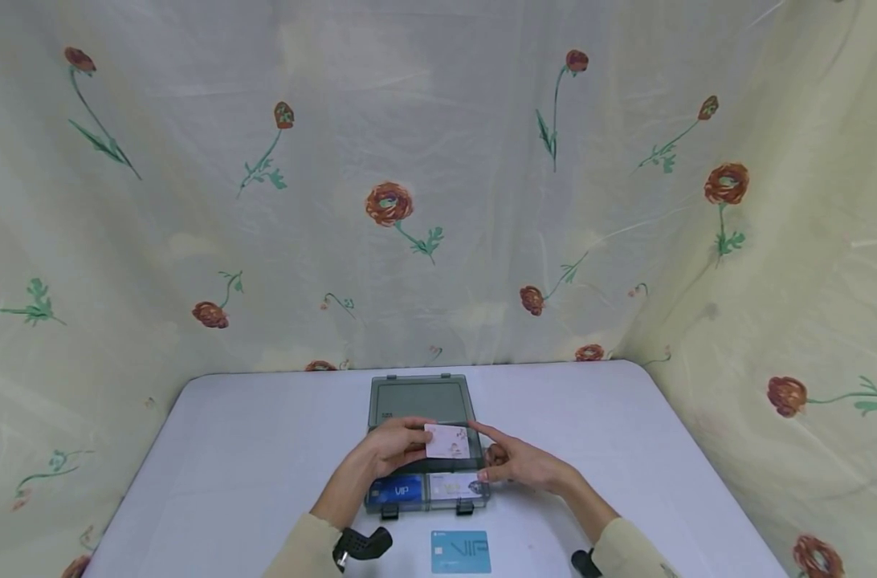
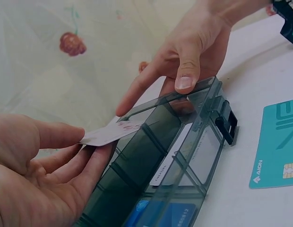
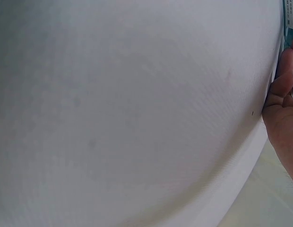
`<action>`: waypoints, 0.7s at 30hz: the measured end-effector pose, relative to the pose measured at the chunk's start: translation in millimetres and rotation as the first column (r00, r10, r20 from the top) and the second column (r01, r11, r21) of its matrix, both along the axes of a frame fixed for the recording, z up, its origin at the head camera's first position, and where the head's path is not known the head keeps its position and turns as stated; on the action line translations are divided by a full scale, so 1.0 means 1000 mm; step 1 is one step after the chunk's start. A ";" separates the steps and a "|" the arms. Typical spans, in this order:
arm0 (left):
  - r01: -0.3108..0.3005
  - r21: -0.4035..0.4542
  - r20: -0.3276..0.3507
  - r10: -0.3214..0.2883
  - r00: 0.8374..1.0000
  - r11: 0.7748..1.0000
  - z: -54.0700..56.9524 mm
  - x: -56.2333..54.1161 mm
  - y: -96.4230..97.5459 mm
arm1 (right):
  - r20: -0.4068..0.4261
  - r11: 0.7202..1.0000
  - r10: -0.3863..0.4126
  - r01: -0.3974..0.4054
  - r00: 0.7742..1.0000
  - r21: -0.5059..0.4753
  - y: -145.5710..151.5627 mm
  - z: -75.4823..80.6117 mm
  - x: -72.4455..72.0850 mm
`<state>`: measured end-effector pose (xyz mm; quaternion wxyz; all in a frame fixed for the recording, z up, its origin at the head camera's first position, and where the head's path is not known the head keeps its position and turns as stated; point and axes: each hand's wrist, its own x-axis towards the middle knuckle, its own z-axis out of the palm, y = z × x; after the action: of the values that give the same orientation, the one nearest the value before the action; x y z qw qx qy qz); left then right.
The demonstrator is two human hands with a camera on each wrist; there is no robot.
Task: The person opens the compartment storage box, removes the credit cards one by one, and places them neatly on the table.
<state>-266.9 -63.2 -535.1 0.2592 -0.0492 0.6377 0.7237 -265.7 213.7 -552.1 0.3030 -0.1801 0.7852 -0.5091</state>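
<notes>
Between thumb and fingers, my left hand pinches a pale pink flowered card over the back part of a clear grey plastic card case. In the left wrist view the card is tilted, its far end at the case's rim. My right hand grips the case's right end, thumb on the wall and index finger stretched along to the back corner. A blue VIP card lies in the front left compartment, a white card in the front right one.
The case's lid is folded back behind it, and two black latches stick out in front. A teal card lies on the white table before the case. A flowered curtain surrounds the table.
</notes>
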 end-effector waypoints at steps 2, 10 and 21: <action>0.006 -0.003 -0.010 -0.006 1.000 1.000 0.000 0.001 -0.001 | 0.002 1.000 0.002 -0.002 1.000 0.000 0.000 -0.001 0.000; 0.016 -0.020 -0.074 -0.018 0.997 1.000 0.002 0.004 -0.012 | -0.006 1.000 0.004 -0.004 1.000 0.009 0.001 -0.003 -0.001; -0.050 -0.079 -0.103 0.042 0.994 0.996 0.008 0.017 -0.030 | -0.011 0.999 0.023 -0.023 1.000 -0.031 0.001 -0.002 -0.001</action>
<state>-250.3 -93.6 -526.6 0.2077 -0.0377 0.6776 0.7045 -266.4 214.6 -554.2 0.3018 -0.1965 0.7768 -0.5166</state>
